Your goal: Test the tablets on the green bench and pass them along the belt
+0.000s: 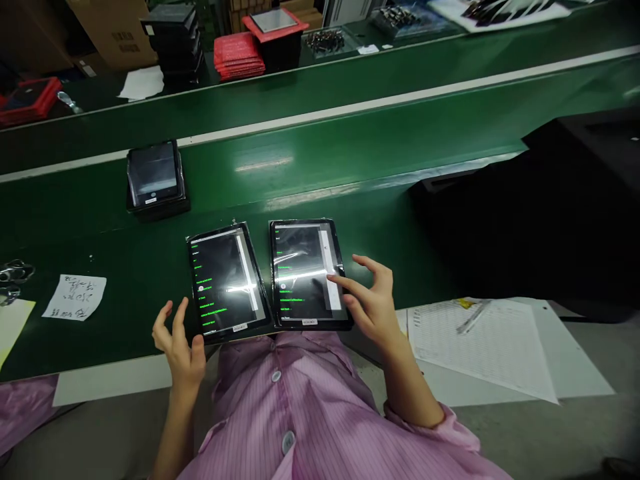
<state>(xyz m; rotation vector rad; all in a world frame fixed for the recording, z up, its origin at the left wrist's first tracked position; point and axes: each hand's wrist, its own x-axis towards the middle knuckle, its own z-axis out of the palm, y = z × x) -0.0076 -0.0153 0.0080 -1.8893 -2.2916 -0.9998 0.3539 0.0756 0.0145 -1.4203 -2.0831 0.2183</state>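
Observation:
Two black tablets lie side by side on the green bench in front of me, both showing dark screens with green text. My left hand (179, 337) hovers open, fingers spread, just left of the left tablet (225, 283) and holds nothing. My right hand (367, 300) is open at the right edge of the right tablet (305, 273), with one fingertip touching its screen near the right side.
A third tablet (154, 177) rests on a dark tray on the green conveyor behind. A handwritten note (75, 297) lies at left. Printed sheets with a pen (473, 317) lie at right. Red and black cases are stacked on the far bench.

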